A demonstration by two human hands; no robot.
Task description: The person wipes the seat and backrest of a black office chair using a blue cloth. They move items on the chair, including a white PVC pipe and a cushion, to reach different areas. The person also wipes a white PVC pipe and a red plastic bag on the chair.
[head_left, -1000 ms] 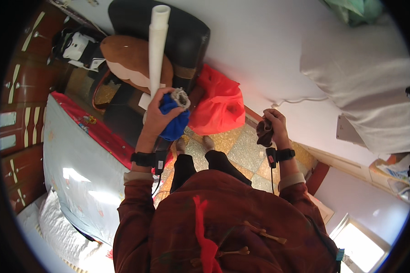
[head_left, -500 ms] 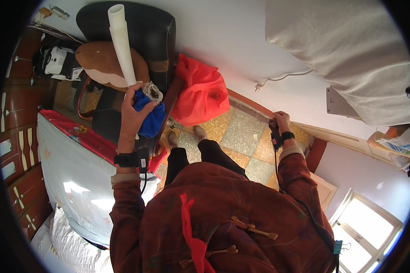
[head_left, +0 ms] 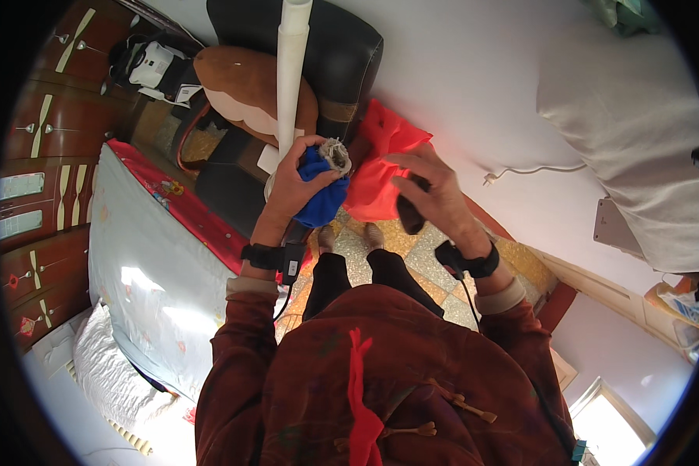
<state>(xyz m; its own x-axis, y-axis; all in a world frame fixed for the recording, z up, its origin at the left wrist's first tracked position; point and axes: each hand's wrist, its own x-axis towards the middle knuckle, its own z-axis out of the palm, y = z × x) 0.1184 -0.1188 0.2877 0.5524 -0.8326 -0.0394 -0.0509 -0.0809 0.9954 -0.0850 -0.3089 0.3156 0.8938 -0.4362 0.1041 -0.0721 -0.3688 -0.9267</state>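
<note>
My left hand (head_left: 291, 182) is closed round a blue cloth pouch-like thing (head_left: 318, 203) whose open end has a pale, frayed grey rim (head_left: 335, 155). The blue thing hangs in front of the black chair, its opening facing up and right. To the right, my right hand (head_left: 436, 190) is closed on a dark brown, rounded object (head_left: 410, 216) that sticks out below the fingers; its kind cannot be made out. The two hands are apart, with a red bag (head_left: 377, 171) behind and between them.
A black chair (head_left: 342, 46) holds a brown cushion (head_left: 237, 78) and a tall white tube (head_left: 291, 74). At the left is a bed with a pale blue sheet (head_left: 155, 272). A white cable with a plug (head_left: 520, 171) lies by the wall, near a grey cloth (head_left: 621, 116).
My right hand has come up and left from low by my right side, bringing the dark object near the blue thing. My left hand keeps its hold; the whole view has shifted.
</note>
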